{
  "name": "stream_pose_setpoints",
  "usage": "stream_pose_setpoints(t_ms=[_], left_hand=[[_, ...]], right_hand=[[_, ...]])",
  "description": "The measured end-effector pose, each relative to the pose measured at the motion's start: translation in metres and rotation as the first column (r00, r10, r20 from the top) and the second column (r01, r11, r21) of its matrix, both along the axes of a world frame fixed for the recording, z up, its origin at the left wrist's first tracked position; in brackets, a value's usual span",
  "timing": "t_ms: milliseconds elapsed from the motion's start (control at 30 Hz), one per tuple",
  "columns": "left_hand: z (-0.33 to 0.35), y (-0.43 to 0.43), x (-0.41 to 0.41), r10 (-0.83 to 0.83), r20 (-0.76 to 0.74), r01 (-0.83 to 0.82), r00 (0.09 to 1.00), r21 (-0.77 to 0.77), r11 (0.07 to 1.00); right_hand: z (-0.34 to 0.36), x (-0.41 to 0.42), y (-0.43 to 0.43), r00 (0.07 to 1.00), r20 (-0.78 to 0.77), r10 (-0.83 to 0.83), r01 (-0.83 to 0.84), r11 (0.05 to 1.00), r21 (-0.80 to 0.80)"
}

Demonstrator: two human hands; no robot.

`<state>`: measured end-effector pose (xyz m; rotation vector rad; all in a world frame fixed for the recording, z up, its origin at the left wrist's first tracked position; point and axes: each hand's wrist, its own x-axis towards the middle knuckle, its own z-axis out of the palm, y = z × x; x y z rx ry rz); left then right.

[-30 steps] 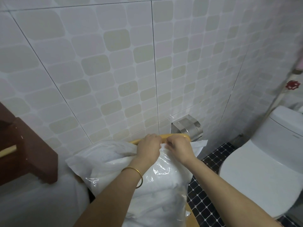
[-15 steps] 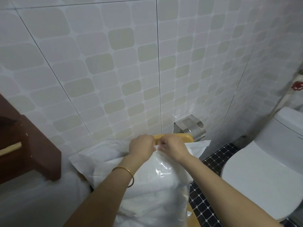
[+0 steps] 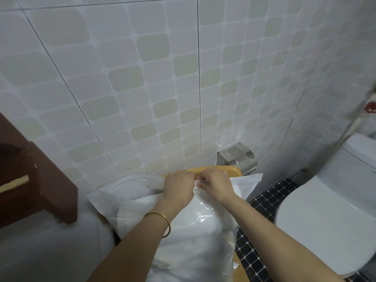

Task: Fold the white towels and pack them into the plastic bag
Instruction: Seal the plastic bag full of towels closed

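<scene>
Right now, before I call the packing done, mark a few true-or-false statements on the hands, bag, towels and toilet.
1. The left hand and right hand both pinch the plastic bag at its top. True.
2. The white towels lie loose on the floor. False: they are inside the bag.
3. The gold bangle is on the right wrist. False: the left wrist.
4. The toilet lid is down. True.

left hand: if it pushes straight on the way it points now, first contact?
The left hand, gripping the plastic bag top, would probably meet the yellow wooden edge just beyond its knuckles first, then the tiled wall. Depth is unclear from this one view.
</scene>
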<state>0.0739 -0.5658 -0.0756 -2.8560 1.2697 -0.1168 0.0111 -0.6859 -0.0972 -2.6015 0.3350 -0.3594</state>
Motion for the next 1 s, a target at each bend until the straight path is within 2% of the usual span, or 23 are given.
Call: stream_pose_setpoints(t_ms=[100,200,267,367,433,600,833,900,1000], left_hand=[[0.003,0.001,0.000,0.002,-0.020,-0.002,1.000,0.000,1.000],[0.010,0.002,0.004,0.035,-0.161,-0.047,0.986,-0.070,0.996],[0.014,0.002,0.005,0.039,-0.239,-0.064,0.970,-0.100,0.993],[0.014,0.000,0.002,0.028,-0.228,-0.053,0.973,-0.103,0.993],[0.012,-0.003,0.001,0.021,-0.189,-0.042,0.982,-0.108,0.993],[0.007,-0.005,-0.004,-0.018,-0.090,0.006,0.996,-0.126,0.992],[0.007,-0.005,-0.006,-0.009,-0.066,-0.001,0.998,-0.156,0.988],[0.007,-0.005,-0.006,0.004,-0.088,-0.018,0.996,-0.169,0.986],[0.013,-0.001,-0.001,0.035,-0.229,-0.074,0.973,-0.164,0.984]], right_hand=[[-0.002,-0.001,-0.002,1.000,-0.001,-0.003,0.003,1.000,0.017],[-0.001,0.000,-0.004,1.000,-0.027,0.007,-0.006,0.999,0.042],[0.000,0.001,-0.004,0.999,-0.043,0.018,-0.013,0.994,0.113],[0.003,-0.001,-0.008,0.999,-0.044,0.021,-0.010,0.972,0.233],[0.005,-0.002,-0.011,0.998,-0.058,0.011,0.004,0.967,0.256],[0.002,-0.004,-0.008,1.000,-0.029,0.004,0.003,0.977,0.213],[-0.002,-0.005,-0.001,0.999,0.040,-0.028,0.023,0.992,0.123],[-0.004,-0.007,-0.001,0.998,0.053,-0.037,0.031,0.994,0.101],[-0.005,-0.008,-0.002,0.998,0.048,-0.037,0.033,0.995,0.097]])
